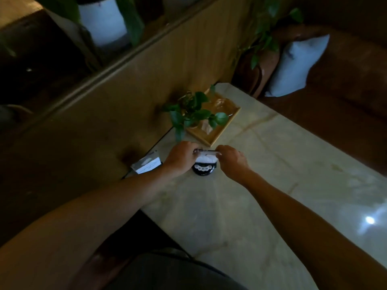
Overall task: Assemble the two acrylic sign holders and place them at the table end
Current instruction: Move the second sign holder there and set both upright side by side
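two sign holders (205,162) (146,165), two hands (181,156) (231,160)

Sign holder (205,162) on tabletop (272,185) nr far-left corner, 2nd holder (146,165) at left edge, tray (211,137) w/ plant (193,114) behind.

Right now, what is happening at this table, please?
A person is working with both bare hands at the wall end of a pale marble table. The left hand and the right hand each grip one end of an acrylic sign holder, which stands upright on its dark base. A second sign holder stands to the left, near the table edge by the wall. Behind them a wooden tray holds a small green plant.
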